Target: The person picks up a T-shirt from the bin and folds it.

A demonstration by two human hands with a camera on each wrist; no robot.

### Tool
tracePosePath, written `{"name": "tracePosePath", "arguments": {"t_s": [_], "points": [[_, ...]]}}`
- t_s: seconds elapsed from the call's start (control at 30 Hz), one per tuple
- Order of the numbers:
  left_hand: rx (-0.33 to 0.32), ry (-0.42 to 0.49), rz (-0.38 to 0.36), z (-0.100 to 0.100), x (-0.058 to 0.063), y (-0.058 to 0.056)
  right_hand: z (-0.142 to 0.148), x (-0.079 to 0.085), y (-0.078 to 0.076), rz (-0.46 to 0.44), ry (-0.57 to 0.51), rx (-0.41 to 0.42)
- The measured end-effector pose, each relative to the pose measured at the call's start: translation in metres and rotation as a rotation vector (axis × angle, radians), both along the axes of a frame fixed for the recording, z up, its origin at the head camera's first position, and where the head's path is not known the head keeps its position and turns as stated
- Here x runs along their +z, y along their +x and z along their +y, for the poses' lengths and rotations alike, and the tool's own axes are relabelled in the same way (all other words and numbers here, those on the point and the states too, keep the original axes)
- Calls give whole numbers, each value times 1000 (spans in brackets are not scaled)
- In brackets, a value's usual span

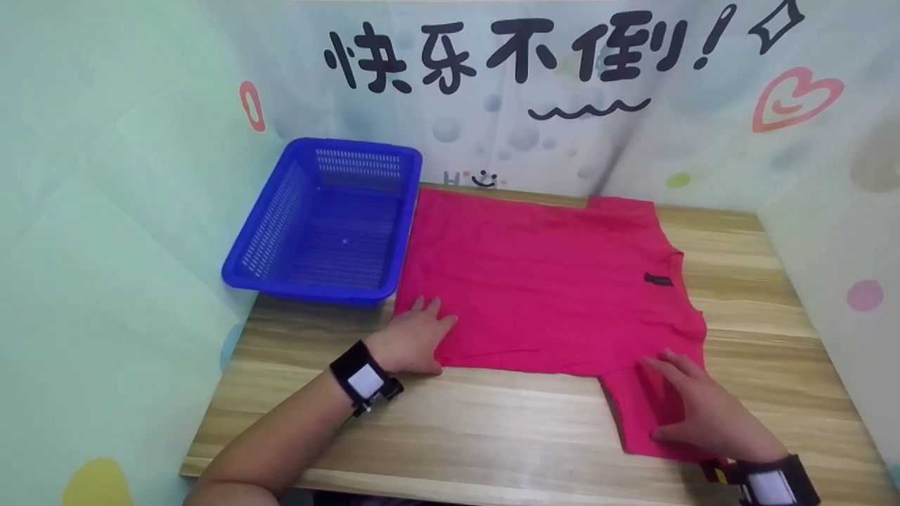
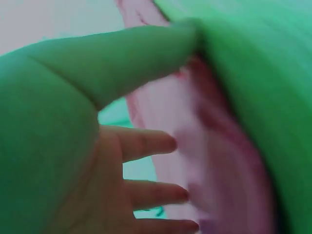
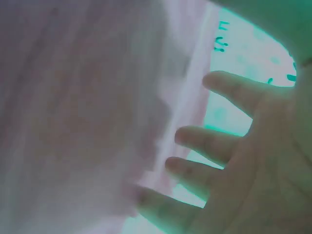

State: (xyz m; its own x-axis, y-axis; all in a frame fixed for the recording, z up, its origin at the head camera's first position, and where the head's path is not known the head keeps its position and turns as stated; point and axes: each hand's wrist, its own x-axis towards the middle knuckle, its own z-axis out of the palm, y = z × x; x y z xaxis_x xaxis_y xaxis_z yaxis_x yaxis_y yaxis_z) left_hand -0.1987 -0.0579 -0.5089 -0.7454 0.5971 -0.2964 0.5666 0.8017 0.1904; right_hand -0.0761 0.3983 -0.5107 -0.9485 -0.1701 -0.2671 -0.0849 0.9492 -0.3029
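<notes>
A pinkish-red short-sleeved T-shirt [image 1: 524,281] lies spread on the table, hem toward the basket and neckline with a dark label [image 1: 659,279] to the right. My left hand [image 1: 413,339] is at the near hem corner, fingers spread; in the left wrist view its fingers look fairly straight beside the blurred fabric [image 2: 170,107]. Over the near sleeve [image 1: 636,422] is my right hand [image 1: 703,414], thumb apart from the fingers. The right wrist view shows its fingers [image 3: 195,175] extended along the cloth, with no grip visible. Contact with the fabric is hard to tell.
A blue plastic basket [image 1: 235,270] stands at the back left, right against the shirt's hem side. Printed cloth walls [image 1: 450,140] border the wood-grain table [image 1: 492,429] at the back and both sides. Bare wood shows in front of the shirt.
</notes>
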Motion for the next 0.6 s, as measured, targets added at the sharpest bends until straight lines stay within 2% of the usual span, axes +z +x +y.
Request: {"name": "tracePosePath", "arguments": {"t_s": [0.1,0.2,0.3,0.37,0.47,0.6], "points": [[-57,20,94,-6,3,11,-2,12,16,19,21,-1],[-108,58,164,-13,2,18,-5,21,32,-37,34,-22],[-134,74,208,-19,-1,19,-8,22,38,-136,74,-53],[-143,70,243,-21,-2,18,-9,18,37,-155,110,-58],[-136,52,283,-20,-3,15,-8,10,33,-105,158,-42],[-108,53,309,-19,-4,12,-6,0,26,36,160,-20]]}}
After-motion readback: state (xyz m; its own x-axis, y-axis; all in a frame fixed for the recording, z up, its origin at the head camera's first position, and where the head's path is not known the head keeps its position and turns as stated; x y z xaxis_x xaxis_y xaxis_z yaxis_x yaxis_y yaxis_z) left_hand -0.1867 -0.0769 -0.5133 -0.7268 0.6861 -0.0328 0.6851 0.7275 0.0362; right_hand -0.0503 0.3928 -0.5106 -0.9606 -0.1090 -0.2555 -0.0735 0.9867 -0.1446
